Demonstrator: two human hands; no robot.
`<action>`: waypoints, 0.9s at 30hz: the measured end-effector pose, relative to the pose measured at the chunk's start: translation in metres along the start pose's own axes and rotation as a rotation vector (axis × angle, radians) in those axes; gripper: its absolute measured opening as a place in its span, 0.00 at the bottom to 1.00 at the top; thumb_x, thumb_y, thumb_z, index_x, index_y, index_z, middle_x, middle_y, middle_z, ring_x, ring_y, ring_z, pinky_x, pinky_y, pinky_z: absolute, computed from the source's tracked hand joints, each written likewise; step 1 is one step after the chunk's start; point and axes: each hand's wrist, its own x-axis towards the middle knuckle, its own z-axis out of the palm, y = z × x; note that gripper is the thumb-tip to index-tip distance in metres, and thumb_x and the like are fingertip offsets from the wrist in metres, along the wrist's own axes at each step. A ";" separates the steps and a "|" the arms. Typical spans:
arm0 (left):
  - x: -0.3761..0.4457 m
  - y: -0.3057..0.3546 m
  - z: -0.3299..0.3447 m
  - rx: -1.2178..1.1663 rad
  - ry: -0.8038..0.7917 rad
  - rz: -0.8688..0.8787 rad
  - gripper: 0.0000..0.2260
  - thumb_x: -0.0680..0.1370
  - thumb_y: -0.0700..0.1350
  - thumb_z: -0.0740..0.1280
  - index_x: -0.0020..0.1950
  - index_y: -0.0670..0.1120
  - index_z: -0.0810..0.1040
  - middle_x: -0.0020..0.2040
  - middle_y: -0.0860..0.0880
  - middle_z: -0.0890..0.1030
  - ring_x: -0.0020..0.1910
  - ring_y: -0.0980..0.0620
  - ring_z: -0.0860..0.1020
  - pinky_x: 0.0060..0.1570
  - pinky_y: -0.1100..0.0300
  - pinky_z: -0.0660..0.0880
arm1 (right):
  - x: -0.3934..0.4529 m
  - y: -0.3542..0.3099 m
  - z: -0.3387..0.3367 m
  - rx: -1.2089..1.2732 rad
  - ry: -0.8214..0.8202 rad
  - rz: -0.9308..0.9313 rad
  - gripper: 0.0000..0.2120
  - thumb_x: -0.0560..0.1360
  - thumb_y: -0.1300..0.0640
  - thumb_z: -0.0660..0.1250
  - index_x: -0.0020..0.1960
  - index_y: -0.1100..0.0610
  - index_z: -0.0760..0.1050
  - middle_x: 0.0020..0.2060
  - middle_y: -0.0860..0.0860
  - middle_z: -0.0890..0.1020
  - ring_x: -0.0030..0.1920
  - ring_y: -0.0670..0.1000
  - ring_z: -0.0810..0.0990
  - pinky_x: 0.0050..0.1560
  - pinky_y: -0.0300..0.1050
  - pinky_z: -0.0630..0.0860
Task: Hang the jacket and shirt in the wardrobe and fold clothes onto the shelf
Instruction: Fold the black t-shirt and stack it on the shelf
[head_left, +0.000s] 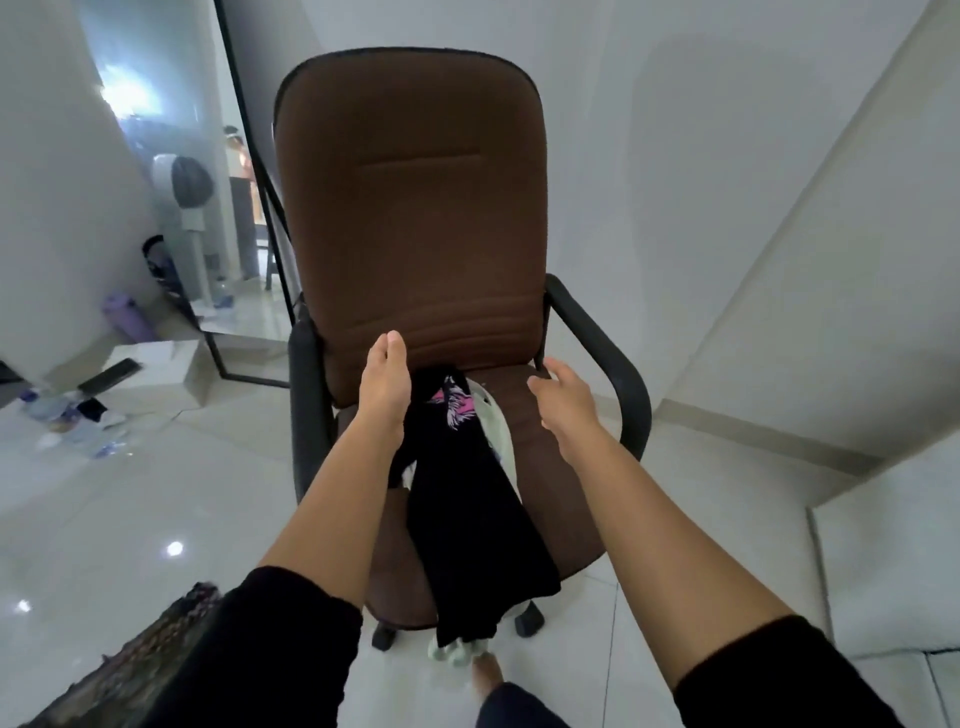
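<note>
Left hand (383, 378) flat, fingers together, touching black garment (470, 514) on brown chair (410, 218); right hand (563, 397) loosely spread, empty, just right of garment.

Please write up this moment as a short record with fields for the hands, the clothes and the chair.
left hand: open, fingers straight, reaching over the seat beside the black garment
right hand: open, fingers loosely curled, holding nothing, above the seat
black garment: with a pink print, draped over the seat, hanging off its front edge
pale garment: lying under the black one
chair: brown office chair, black armrests
mirror: leaning behind the chair
</note>
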 end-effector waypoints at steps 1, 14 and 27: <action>0.014 -0.003 0.003 0.017 0.013 -0.018 0.25 0.80 0.59 0.51 0.76 0.52 0.60 0.73 0.50 0.66 0.71 0.49 0.65 0.71 0.47 0.63 | 0.017 0.003 0.007 -0.026 -0.019 0.013 0.22 0.79 0.54 0.60 0.73 0.49 0.64 0.64 0.53 0.73 0.58 0.52 0.75 0.61 0.51 0.74; 0.216 -0.094 0.043 0.566 0.044 -0.354 0.22 0.81 0.55 0.55 0.69 0.44 0.71 0.66 0.42 0.74 0.65 0.41 0.71 0.64 0.53 0.67 | 0.245 0.041 0.103 -0.433 -0.284 0.181 0.24 0.77 0.55 0.62 0.72 0.52 0.65 0.66 0.54 0.74 0.63 0.55 0.75 0.62 0.46 0.71; 0.362 -0.206 0.040 0.975 -0.068 -0.512 0.29 0.76 0.57 0.63 0.73 0.46 0.63 0.70 0.41 0.66 0.69 0.39 0.66 0.67 0.44 0.66 | 0.383 0.119 0.209 -0.603 -0.342 0.210 0.24 0.77 0.56 0.63 0.72 0.51 0.65 0.65 0.53 0.75 0.64 0.54 0.75 0.58 0.39 0.70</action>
